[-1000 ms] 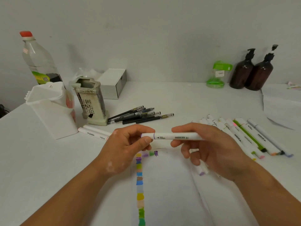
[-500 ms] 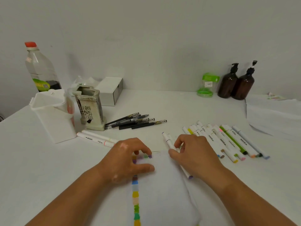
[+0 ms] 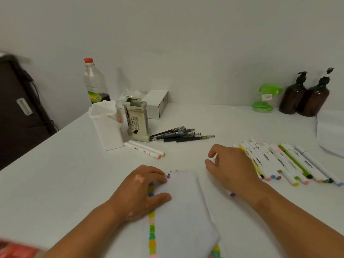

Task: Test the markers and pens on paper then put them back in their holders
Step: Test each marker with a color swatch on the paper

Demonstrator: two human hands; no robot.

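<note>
Under the left hand (image 3: 137, 190), white paper (image 3: 182, 211) with a multicoloured swatch column

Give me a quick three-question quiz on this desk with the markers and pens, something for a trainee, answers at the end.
1. True or false: the black pens lie on the table beside the ceramic holder, not inside it.
2. Multiple choice: the left hand rests on A) the swatch paper, B) the ceramic holder, C) the black pens.
3. Short answer: how many markers lie just in front of the white holder?
Key: 1 true; 2 A; 3 two.
</note>
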